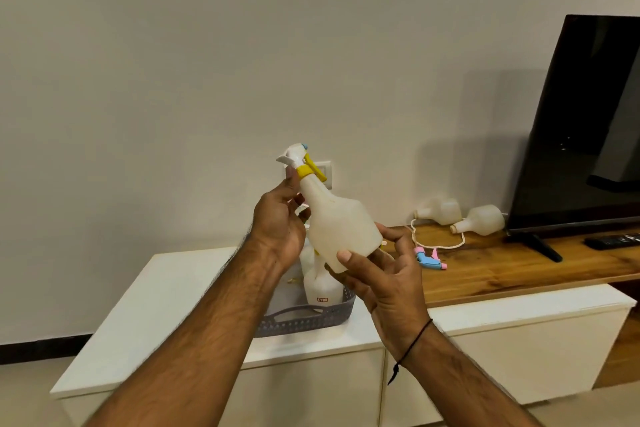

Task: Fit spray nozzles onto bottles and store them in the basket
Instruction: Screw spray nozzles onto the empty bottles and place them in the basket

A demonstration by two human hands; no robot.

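I hold a white translucent bottle [341,225] tilted in the air above the grey basket [304,321]. A white and yellow spray nozzle [303,163] sits on its neck. My left hand [280,218] grips the neck just under the nozzle. My right hand [384,274] holds the bottle's base, thumb on its front. Inside the basket stand white bottles [322,288], partly hidden by my hands. Two bare bottles [441,210] [481,220] lie on the wooden top, and a pink and blue nozzle [431,258] lies near them.
The basket stands on a white cabinet [173,305]. A wooden shelf [519,263] to the right carries a black television [585,121], a remote [613,241] and a white cord [440,243]. A wall socket [325,172] is behind the nozzle.
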